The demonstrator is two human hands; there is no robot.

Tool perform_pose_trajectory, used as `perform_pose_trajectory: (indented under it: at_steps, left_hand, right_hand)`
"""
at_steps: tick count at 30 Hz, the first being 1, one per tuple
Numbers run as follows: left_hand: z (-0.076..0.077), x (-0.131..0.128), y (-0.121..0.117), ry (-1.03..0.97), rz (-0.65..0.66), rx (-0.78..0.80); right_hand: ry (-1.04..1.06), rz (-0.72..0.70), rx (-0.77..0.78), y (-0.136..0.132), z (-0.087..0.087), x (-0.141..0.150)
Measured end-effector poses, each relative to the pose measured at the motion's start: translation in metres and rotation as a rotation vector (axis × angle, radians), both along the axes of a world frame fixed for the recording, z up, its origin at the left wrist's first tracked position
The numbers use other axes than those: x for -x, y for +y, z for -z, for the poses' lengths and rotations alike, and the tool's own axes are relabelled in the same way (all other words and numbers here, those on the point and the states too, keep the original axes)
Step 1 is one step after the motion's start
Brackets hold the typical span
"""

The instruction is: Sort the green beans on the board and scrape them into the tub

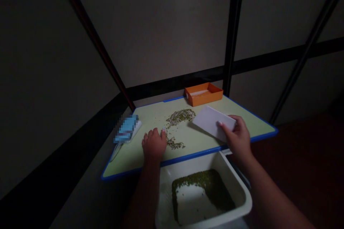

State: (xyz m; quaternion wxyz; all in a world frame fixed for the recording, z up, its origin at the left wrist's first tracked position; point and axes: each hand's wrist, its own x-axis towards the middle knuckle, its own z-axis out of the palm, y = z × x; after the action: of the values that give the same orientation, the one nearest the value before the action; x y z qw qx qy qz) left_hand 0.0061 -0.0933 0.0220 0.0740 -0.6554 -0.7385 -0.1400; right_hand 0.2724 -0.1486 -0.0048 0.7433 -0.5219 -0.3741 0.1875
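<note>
- While the right hand (238, 136) grips a white card (211, 120) by its near right end, thumb on the upper face, the left hand (155, 144) is palm down over the pale green tabletop (150, 114), its thumb apart from the fingers; nothing shows in its grasp.
- The two hands are well apart, with the card and loose grains between them.
- The card is tilted above the right part of the tabletop, its far end reaching leftward from the right hand.
- A near patch of grains (175, 144), green and brownish, lies just right of the left hand's thumb.
- A larger far patch of grains (182, 115) is spread beyond that hand, to its right, and lies left of the card's far end.
- Below the tabletop's blue front edge, between the forearms, is a white basin (244, 196); green grains (215, 186) line its far and right sides, leaving part of its floor bare.
- An orange tray (205, 96) is at the back edge of the tabletop, beyond the card.
- Left of the left hand, a blurred blue object (126, 128) lies by a white item (136, 130) at the left edge, near a pale cable (115, 151).
</note>
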Motion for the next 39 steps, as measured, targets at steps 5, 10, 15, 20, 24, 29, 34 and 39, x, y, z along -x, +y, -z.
perform_pose_trajectory:
  at_steps: [5,10,15,20,24,29,34,39]
  left_hand:
    - [-0.001,0.0,0.006,0.02,0.014,0.01]
    - [-0.001,-0.001,0.008,0.033,0.017,0.005]
    - [-0.004,-0.004,0.005,0.028,0.002,0.016]
    - [-0.008,-0.006,0.004,0.041,-0.015,0.035]
    - [-0.01,-0.008,0.003,0.048,-0.022,0.057]
    - [-0.012,-0.009,0.001,0.048,-0.022,0.079]
    - [-0.011,-0.009,0.003,0.04,-0.022,0.093]
    - [-0.01,-0.009,0.002,0.04,-0.007,0.065]
  right_hand:
    - [-0.029,-0.079,-0.036,0.003,-0.006,-0.002]
    - [-0.115,-0.173,-0.048,0.006,-0.004,-0.007]
    - [-0.199,-0.247,-0.045,0.01,-0.006,-0.011]
    - [-0.246,-0.458,0.001,0.018,-0.026,-0.012]
    - [-0.271,-0.544,-0.045,0.031,-0.033,-0.008]
    - [-0.239,-0.496,-0.026,0.037,-0.021,-0.006]
    - [-0.265,-0.517,-0.011,0.037,-0.016,-0.006]
    - [-0.301,-0.567,-0.051,0.041,-0.014,-0.006]
